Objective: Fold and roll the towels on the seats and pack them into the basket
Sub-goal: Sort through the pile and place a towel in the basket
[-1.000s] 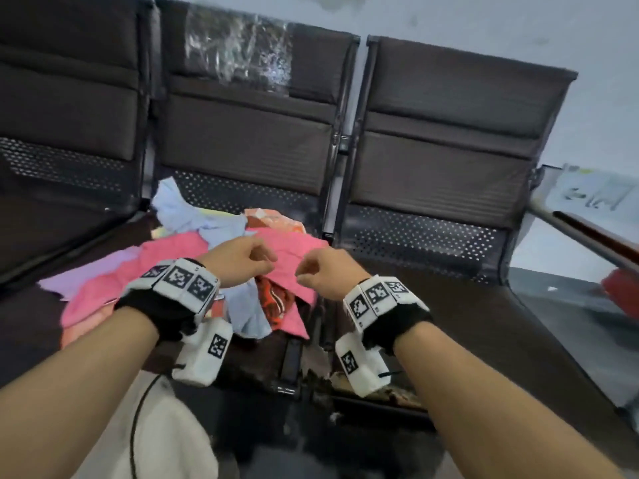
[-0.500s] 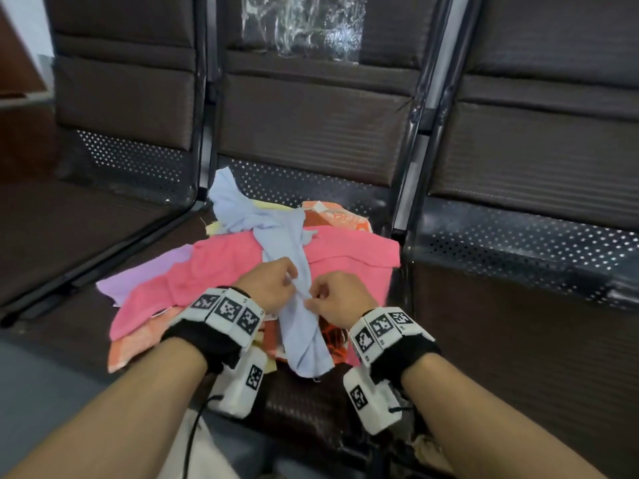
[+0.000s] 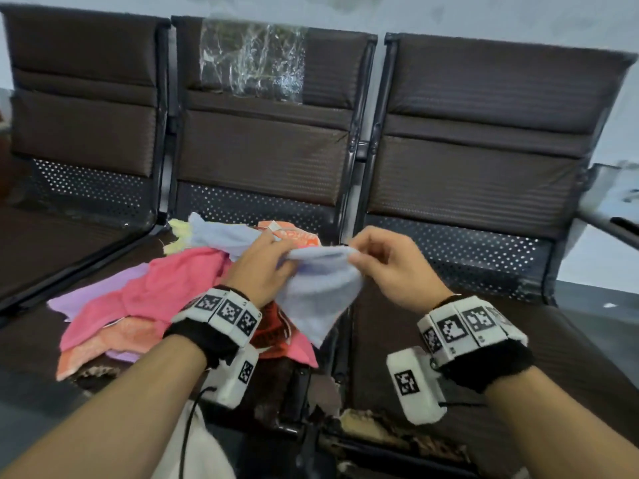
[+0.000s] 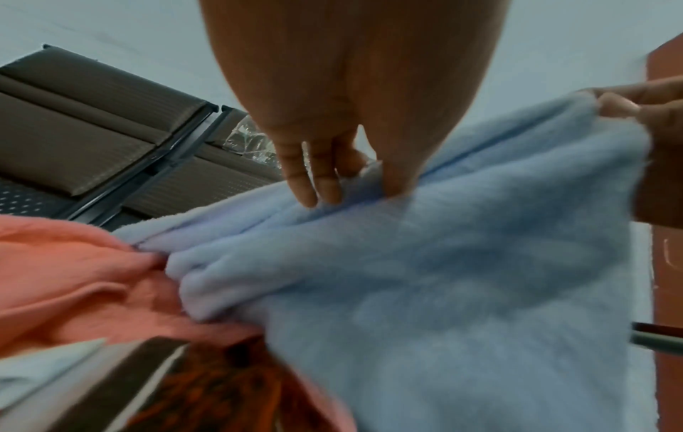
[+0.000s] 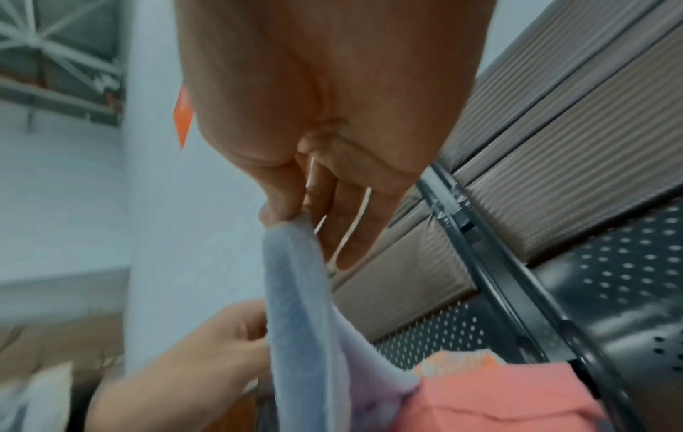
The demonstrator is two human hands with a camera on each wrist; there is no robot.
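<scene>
Brown padded seats (image 3: 262, 157), three in a row; the middle one carries a heap of at least five towels (image 3: 145, 299). One light-blue towel (image 3: 321, 292) hangs lifted above it, its top edge pinched by left hand (image 3: 259, 271) and right hand (image 3: 390, 267).

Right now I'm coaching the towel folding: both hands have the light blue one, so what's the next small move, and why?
Probably draw the hands apart and lift. The left hand and right hand pinch one edge of the light blue towel close together, so it hangs bunched, its far end trailing over the pink towel on the middle seat. Spread flat, it could be folded on the right seat.
</scene>
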